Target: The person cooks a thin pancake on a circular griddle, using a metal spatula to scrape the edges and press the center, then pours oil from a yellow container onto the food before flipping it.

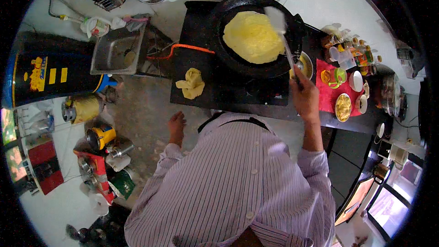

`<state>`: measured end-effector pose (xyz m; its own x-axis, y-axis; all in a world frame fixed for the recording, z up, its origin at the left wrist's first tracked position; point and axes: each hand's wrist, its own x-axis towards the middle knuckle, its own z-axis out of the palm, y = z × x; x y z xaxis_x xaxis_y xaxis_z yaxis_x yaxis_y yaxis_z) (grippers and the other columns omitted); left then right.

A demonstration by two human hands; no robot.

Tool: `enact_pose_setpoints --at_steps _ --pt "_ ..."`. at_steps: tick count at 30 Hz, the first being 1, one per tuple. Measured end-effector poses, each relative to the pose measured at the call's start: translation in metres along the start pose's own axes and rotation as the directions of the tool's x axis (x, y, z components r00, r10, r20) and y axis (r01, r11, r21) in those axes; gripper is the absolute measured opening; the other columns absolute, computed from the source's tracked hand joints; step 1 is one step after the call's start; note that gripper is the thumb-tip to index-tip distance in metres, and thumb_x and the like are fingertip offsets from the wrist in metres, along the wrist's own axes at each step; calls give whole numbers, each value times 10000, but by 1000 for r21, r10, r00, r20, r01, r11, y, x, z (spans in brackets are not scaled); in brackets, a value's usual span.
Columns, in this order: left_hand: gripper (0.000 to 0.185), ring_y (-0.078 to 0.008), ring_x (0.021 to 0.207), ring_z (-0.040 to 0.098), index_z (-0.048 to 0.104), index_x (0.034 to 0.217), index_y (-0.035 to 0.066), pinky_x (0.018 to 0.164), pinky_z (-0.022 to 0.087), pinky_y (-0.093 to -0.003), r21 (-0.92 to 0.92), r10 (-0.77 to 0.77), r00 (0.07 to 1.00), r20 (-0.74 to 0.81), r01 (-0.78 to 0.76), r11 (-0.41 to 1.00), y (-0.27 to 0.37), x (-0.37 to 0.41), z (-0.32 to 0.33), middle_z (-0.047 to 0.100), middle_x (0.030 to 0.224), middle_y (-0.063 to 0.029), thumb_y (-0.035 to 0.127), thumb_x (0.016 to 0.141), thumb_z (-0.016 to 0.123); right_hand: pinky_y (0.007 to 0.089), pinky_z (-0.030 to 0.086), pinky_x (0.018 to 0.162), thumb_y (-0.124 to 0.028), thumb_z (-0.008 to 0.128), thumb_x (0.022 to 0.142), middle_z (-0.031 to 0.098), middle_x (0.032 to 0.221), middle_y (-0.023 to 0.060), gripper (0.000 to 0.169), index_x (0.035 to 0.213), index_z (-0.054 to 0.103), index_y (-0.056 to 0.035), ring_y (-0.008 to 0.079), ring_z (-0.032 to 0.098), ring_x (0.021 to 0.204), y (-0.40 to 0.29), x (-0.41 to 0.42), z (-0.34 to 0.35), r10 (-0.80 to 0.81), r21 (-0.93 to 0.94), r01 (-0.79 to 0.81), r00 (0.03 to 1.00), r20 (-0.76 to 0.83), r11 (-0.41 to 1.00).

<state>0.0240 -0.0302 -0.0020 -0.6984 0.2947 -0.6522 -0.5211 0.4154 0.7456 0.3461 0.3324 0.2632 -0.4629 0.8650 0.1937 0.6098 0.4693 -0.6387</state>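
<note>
My right hand [305, 96] grips the dark handle of a spatula [276, 20]. Its pale, blurred blade is over the upper right edge of a round yellow pancake [252, 37]. The pancake lies flat in a wide black pan [229, 58] on the dark stove [236, 92]. Low on the left, beside my body, hangs my left hand [177, 123] with its fingers curled and nothing seen in it. The nearest thing to it is a crumpled yellowish cloth [191, 84] on the stove's left part. A metal bowl [306, 62] shows partly behind my right hand.
An orange hose [192, 47] runs from the stove towards a metal sink [115, 55]. On the right, a red cloth [324, 92] bears a bowl of yellowish food [343, 107], a green-handled jug [337, 77] and white bowls [356, 81]. Several bottles [362, 53] stand behind.
</note>
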Motion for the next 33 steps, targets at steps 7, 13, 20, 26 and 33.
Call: enact_pose_setpoints --at_steps 7,13,20,26,33 --pt "240 -132 614 592 691 1107 41 536 460 -279 -73 -75 997 20 76 994 -31 5 -11 669 857 -28 209 935 677 476 544 790 -126 665 872 686 956 272 406 1272 646 -56 440 671 904 -30 47 56 -50 -210 98 974 222 973" --pt "212 -132 618 597 688 1076 46 522 452 -270 -211 -144 987 66 155 965 -58 -4 -26 661 837 -27 193 923 684 509 543 771 -173 631 884 675 883 273 406 1274 631 -59 445 671 845 -44 61 74 3 -297 86 958 287 951" --pt "271 -153 656 618 676 1120 54 549 466 -282 -135 -141 990 20 142 981 -63 0 -23 672 868 -28 246 930 696 518 526 716 -165 649 884 651 832 241 449 1328 616 -105 430 648 772 -49 26 62 -30 -334 144 946 323 932" --pt "285 -157 666 625 680 1100 64 551 463 -298 -135 -109 988 112 124 983 -67 22 -25 676 904 -37 298 940 700 497 527 696 -114 664 863 642 854 209 479 1338 619 -150 396 650 778 -43 -13 22 34 -352 101 933 358 931" --pt "274 -152 717 619 688 1082 61 587 487 -320 -29 -124 991 57 126 992 -39 10 -10 671 905 -37 290 935 716 489 545 705 -129 610 909 653 915 162 436 1337 628 -208 369 666 817 21 -7 -46 -43 -545 278 914 404 791"
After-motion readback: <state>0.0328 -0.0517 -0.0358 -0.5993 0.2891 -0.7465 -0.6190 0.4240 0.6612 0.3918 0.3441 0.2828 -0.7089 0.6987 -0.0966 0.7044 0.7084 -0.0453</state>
